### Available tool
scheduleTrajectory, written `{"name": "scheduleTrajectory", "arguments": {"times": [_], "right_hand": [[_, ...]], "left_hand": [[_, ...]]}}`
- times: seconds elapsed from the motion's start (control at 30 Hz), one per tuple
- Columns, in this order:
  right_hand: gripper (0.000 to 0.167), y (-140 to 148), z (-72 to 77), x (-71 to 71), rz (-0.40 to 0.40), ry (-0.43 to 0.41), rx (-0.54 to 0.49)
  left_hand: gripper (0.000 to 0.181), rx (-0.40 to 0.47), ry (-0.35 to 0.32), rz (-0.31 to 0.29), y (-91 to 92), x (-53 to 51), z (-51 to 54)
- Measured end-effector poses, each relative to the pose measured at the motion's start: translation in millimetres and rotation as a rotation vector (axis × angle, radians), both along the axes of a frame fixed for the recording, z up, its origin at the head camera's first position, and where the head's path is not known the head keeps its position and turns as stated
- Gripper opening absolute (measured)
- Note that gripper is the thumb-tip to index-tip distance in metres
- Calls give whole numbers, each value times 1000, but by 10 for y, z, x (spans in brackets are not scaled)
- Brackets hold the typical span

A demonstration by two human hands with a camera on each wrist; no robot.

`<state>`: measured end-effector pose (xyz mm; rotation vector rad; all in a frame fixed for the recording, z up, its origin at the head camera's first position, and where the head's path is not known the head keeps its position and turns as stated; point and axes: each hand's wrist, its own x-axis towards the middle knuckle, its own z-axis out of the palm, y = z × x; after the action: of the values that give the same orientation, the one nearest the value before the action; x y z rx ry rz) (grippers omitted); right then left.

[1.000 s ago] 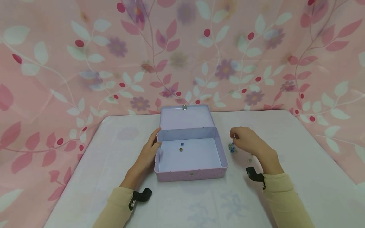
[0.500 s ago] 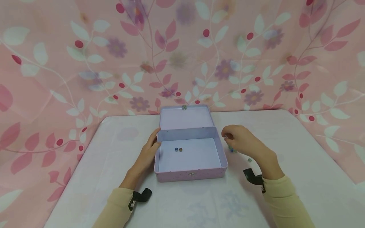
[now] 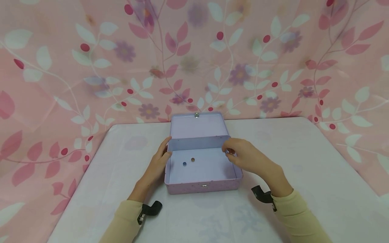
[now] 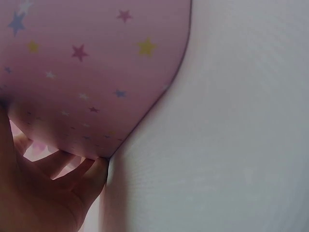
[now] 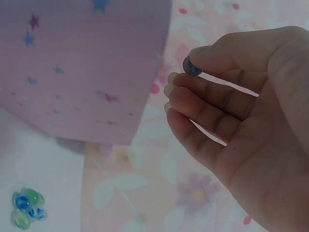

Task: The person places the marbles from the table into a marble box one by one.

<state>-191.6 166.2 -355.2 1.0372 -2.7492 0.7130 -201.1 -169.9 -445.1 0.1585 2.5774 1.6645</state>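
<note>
An open pink-purple box [image 3: 204, 187] with star prints stands on the table, its lid [image 3: 199, 125] tipped back. Inside, a blue marble [image 3: 184, 164] and a brownish marble [image 3: 192, 160] lie on the floor of the box. My left hand [image 3: 155, 166] holds the box's left side, thumb at the rim; its fingers touch the starry wall [image 4: 96, 72] in the left wrist view. Over the box's right edge, my right hand [image 3: 250, 157] pinches a dark blue marble [image 5: 192, 66] between thumb and fingers.
Several blue and green marbles [image 5: 30, 205] lie together on the white table beside the box, in the right wrist view; in the head view my right hand and arm hide them. A pink floral cloth [image 3: 194, 60] hangs behind the table [image 3: 136, 145].
My right hand has moved left from the loose marbles to over the box's right edge. The blue marble inside has rolled toward the front left. My left hand has stayed in place.
</note>
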Motion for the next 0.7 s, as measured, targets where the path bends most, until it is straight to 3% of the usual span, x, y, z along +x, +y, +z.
{"name": "scheduleTrajectory", "arguments": {"times": [0.33,0.57,0.7], "right_hand": [[10,-168,-140,17,29,-25,97],[9,-285,-293,28,12,-80,178],[10,-336,-374,40,12,-88,225]], "left_hand": [[59,34,-36,-35,35,123,265],[57,30,2,-11,-2,14,39],[56,35,23,-8,-12,-9,-21]]}}
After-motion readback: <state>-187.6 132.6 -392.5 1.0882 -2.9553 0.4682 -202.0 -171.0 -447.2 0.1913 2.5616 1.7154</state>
